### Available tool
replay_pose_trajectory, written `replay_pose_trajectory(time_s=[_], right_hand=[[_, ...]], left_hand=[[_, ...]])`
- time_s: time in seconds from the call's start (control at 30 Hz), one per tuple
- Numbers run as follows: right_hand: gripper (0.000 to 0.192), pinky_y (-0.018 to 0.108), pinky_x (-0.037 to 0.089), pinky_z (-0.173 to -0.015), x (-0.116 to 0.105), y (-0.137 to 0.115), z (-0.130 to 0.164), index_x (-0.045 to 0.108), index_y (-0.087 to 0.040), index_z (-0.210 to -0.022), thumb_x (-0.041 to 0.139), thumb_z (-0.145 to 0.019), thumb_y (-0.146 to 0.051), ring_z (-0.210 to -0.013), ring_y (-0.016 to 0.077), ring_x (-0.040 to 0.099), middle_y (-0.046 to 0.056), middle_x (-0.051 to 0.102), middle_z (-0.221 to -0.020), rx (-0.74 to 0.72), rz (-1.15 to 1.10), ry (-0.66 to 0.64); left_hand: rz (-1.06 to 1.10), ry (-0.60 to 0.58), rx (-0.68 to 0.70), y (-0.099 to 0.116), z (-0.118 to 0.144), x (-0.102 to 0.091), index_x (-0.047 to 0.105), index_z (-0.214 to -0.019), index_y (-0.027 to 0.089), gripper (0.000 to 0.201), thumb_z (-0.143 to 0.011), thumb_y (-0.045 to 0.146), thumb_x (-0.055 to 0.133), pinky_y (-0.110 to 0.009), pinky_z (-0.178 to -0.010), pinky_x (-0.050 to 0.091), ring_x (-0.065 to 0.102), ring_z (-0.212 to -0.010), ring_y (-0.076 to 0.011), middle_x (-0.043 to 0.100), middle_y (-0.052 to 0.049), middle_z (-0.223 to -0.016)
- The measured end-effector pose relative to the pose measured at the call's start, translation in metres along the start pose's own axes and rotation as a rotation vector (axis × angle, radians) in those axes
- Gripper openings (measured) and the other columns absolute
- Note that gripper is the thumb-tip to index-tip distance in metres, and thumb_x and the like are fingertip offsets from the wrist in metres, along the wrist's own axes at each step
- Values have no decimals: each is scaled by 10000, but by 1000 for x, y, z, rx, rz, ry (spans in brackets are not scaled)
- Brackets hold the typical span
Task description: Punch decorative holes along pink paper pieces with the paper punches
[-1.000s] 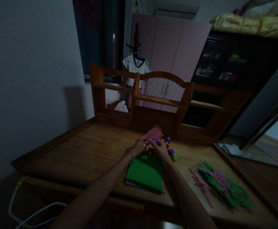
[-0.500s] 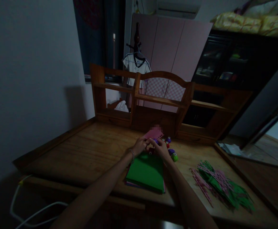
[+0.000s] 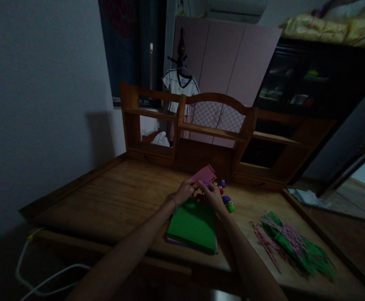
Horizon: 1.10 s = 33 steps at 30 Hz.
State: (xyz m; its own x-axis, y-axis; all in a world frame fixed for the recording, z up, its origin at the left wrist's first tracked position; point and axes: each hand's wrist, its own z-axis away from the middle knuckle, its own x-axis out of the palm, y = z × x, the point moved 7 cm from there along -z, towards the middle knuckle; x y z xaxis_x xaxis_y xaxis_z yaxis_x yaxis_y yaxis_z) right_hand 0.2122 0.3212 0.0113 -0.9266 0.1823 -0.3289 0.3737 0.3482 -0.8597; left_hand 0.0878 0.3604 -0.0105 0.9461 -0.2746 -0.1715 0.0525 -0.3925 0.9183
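Note:
My left hand (image 3: pixel 185 191) is closed on a pink sheet of paper (image 3: pixel 203 174) with notches punched along its far right edge. In my right hand (image 3: pixel 213 194) is a small purple craft punch (image 3: pixel 206 184), partly covered by the fingers and set at the paper's near right edge. Both hands are close together over a stack of coloured paper (image 3: pixel 192 225), green on top. Beside my right hand lie other small punches: a purple one (image 3: pixel 223 183), a red one (image 3: pixel 221 190) and a green one (image 3: pixel 230 206). Another red punch (image 3: pixel 199 198) shows beneath the hands.
A pile of pink and green cut paper strips (image 3: pixel 287 238) lies on the right of the wooden desk (image 3: pixel 116 196). A wooden shelf unit (image 3: pixel 212 133) runs along the desk's back edge. At the lower left hangs a white cable (image 3: pixel 21 259).
The pink paper's far edge with its notches has tilted slightly and shows more clearly. Both hands keep nearly the same place and grip; the whole view has shifted a little.

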Motion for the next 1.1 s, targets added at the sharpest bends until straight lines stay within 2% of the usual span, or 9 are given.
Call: replay_pose_trajectory(time_s=[0.33, 0.63, 0.8, 1.1], right_hand=[[488, 221, 297, -432, 2, 4, 0, 581, -160, -655, 542, -738, -639, -469, 104, 413, -22, 487, -542, 20, -47, -8], [524, 225, 305, -424, 1, -4, 3, 575, -156, -648, 556, -693, -677, -463, 112, 413, -7, 496, -526, 51, -93, -1], [524, 231, 308, -431, 0, -4, 2, 576, -161, -635, 540, -702, -679, -464, 116, 416, -8, 493, -516, 35, -64, -3], [525, 225, 318, -457, 0, 1, -1, 578, -158, -629, 522, -727, -671, -488, 111, 425, -18, 501, -541, 5, 6, 0]], left_hand=[[8, -10, -16, -2, 1, 1, 556, -631, 123, 502, -789, 593, 479, -200, -444, 368, 475, -465, -95, 517, 10, -534], [-40, 21, -6, 4, 2, -3, 583, -638, 109, 493, -788, 570, 491, -203, -463, 373, 475, -491, -99, 527, -2, -564], [-24, -2, -31, 4, 3, -1, 554, -618, 117, 482, -792, 562, 492, -201, -458, 366, 490, -473, -97, 518, 5, -557], [-58, 0, 8, 1, -1, -2, 561, -613, 116, 476, -794, 551, 489, -197, -458, 359, 471, -474, -94, 509, 8, -536]])
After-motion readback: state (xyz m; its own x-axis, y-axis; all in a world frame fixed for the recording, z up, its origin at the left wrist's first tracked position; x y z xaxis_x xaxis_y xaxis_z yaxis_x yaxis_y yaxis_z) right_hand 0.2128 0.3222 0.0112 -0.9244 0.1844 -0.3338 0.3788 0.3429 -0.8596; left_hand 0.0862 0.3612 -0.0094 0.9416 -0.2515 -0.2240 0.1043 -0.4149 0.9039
